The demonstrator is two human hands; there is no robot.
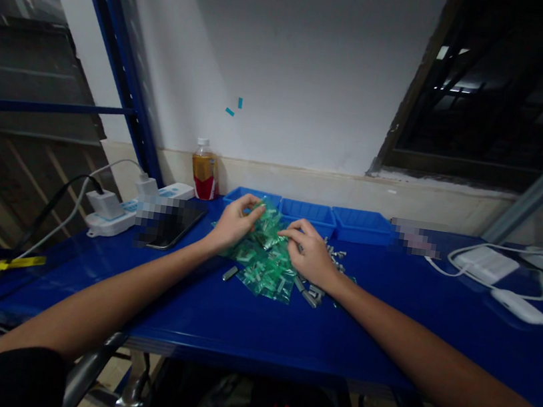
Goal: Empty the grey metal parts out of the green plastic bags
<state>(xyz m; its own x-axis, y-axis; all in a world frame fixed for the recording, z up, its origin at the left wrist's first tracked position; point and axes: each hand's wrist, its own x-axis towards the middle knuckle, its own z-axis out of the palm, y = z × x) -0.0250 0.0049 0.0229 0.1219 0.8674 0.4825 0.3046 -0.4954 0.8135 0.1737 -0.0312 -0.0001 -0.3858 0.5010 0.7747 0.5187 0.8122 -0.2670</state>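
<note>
Green plastic packets (266, 278) are lying in an overlapping heap on the blue table (195, 317), directly below the grip and spreading toward the person from it. The left hand (237, 221) is pinching a raised packet (269, 219) between thumb and fingers, above the far part of the heap. The right hand (309, 252) is reaching in from the opposite side, its fingertips bunching just beside that packet; whether they are closing on the plastic or only touching it, I cannot tell. Judging by the heap, the work is standing somewhere in its middle: many packets are already lying together, and small pieces seem to be showing through the film, though their number is blurring out. Loose metal pieces (309, 296) are lying outside the packets, beneath and to the right of the right hand, and a lone metal piece (230, 273) is resting nearer the person than the left hand, so those are apparently remaining to be dealt with. Beyond the grip, three blue trays (361, 233) are standing in a row, their contents not showing clearly.
</note>
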